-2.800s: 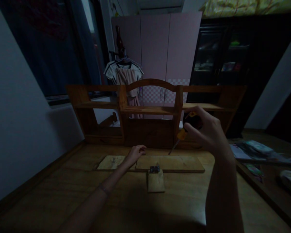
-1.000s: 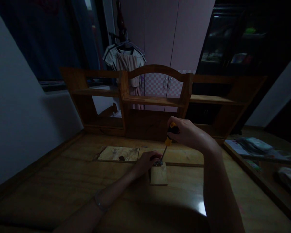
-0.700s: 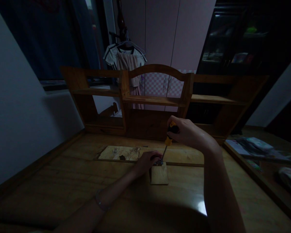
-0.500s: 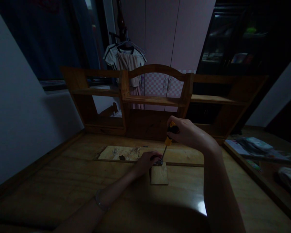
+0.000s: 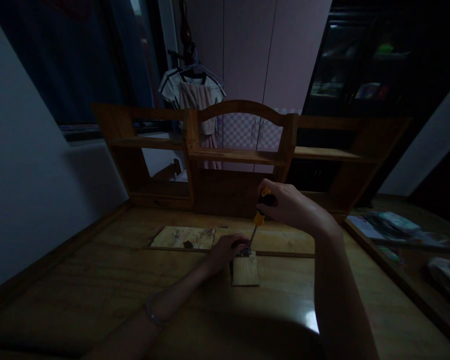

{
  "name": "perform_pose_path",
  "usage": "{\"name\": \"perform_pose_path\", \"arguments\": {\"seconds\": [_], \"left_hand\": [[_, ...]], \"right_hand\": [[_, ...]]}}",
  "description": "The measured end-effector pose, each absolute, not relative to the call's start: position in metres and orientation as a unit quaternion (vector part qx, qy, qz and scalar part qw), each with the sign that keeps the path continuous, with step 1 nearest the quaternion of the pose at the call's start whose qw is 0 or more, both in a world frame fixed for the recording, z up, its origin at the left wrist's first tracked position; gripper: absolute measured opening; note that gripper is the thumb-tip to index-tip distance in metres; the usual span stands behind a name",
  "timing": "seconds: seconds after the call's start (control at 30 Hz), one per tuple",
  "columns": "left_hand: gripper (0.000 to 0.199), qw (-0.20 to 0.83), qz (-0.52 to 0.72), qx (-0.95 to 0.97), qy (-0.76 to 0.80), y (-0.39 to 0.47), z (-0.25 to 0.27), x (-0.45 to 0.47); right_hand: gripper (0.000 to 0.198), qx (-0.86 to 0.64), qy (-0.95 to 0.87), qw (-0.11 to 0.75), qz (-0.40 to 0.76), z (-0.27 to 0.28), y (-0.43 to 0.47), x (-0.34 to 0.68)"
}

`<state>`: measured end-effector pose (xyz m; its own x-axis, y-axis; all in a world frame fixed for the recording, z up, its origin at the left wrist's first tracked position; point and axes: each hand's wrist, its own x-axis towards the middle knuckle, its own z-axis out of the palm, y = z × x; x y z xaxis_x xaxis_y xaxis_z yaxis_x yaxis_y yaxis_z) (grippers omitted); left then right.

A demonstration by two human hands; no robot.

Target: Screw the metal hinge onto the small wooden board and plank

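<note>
A screwdriver (image 5: 259, 218) with a yellow and black handle is gripped near its top by my right hand (image 5: 281, 200). It leans slightly, its shaft running down to a small metal hinge (image 5: 243, 253). That hinge lies at the far edge of a small square wooden board (image 5: 246, 271) on the wooden desktop (image 5: 142, 295). My left hand (image 5: 227, 251) is closed at the hinge's left side, fingers curled against it near the screwdriver's tip. The tip itself and any screw under it are too dark and small to make out.
A strip with a worn, pale patch (image 5: 183, 237) crosses the desktop behind my left hand. Beyond rises a wooden shelf unit (image 5: 240, 156). Papers and bags (image 5: 393, 222) lie on a lower surface to the right. A white wall (image 5: 41, 190) borders the left.
Almost nothing differs. The view has shifted very slightly, while both hands and the screwdriver keep their places at the hinge.
</note>
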<state>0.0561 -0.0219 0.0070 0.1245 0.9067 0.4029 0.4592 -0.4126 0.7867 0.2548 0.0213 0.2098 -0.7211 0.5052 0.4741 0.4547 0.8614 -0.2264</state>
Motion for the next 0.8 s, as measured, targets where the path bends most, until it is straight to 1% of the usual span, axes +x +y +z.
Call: {"name": "perform_pose_path", "arguments": {"seconds": [0.17,0.53,0.8], "left_hand": [[0.017,0.235,0.454,0.709,0.486,-0.0203,0.0045,0.0554],[0.018,0.218,0.447,0.723,0.480,-0.0220,0.0067,0.0547],[0.018,0.236,0.439,0.716,0.489,-0.0232,0.0083,0.0555]], "right_hand": [[0.026,-0.251,-0.923,0.290,0.034,0.2115,0.0230,0.2564],[0.024,-0.265,-0.926,0.265,0.046,0.2112,0.0174,0.2547],[0.024,-0.271,-0.925,0.261,0.049,0.2088,0.0196,0.2536]]}}
